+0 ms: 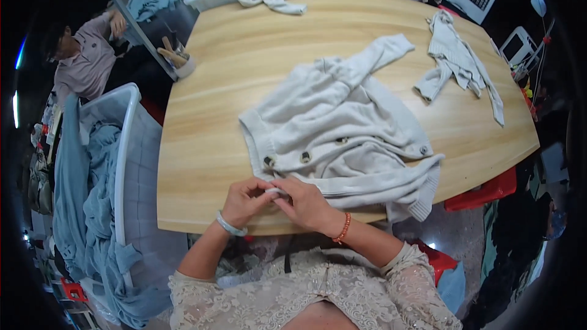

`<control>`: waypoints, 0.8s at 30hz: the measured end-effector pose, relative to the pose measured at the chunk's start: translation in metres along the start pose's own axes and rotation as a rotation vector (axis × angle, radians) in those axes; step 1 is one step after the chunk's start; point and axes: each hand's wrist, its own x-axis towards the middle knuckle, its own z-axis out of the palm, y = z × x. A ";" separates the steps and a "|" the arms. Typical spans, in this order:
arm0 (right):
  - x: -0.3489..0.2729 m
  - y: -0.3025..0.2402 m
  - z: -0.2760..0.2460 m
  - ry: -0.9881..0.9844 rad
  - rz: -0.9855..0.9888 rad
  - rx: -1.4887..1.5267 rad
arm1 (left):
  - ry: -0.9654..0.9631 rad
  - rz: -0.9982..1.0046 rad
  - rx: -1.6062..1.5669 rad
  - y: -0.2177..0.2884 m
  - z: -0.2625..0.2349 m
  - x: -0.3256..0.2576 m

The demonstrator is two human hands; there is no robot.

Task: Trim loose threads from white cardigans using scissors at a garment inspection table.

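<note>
White knit cardigan [342, 137] lies rumpled across the middle of the wooden surface [202, 146], hem edge toward the near rim, three dark buttons showing. Soft, limp, light by the look; likely to sag and slide when lifted, so best taken by the ribbed hem or button band. Left hand [244, 200] and right hand [304, 203] meet at the near hem corner, fingers [264, 184] pressed together, pinching a small fold of the white knit between them. Second pale garment [455, 61] lies well apart, far right.
</note>
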 end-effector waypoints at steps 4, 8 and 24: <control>0.002 0.005 0.001 -0.086 0.122 0.051 | 0.025 0.069 0.081 -0.009 -0.006 -0.014; -0.001 0.009 -0.001 -0.112 0.152 0.099 | 0.017 0.129 0.182 -0.008 -0.005 -0.008; -0.008 -0.010 -0.007 -0.169 0.037 -0.074 | 0.119 0.325 0.897 -0.015 -0.008 0.058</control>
